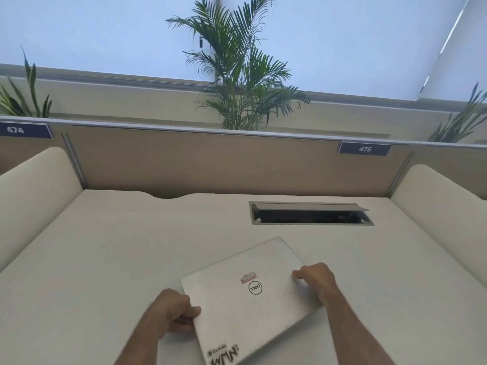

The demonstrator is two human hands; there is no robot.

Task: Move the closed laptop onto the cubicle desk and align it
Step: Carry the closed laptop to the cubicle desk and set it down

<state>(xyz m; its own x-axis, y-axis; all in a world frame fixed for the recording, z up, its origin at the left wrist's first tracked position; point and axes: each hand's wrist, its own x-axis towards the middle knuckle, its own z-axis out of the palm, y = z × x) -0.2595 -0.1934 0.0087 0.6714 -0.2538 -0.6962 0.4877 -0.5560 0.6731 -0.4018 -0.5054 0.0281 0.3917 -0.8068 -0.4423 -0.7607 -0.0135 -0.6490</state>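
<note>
A closed silver laptop (245,293) with stickers on its lid is over the near middle of the cream cubicle desk (105,246), turned at an angle to the desk's edges. My left hand (171,312) grips its left edge, thumb on the lid. My right hand (316,280) holds its right edge, fingers curled over the lid. Whether the laptop rests flat on the desk or is slightly lifted I cannot tell.
An open cable hatch (311,214) is set in the desk behind the laptop. A tan partition (210,162) with a "475" label (365,149) closes the back. Rounded cream side panels (34,185) (442,196) flank the desk. Plants (237,75) stand behind.
</note>
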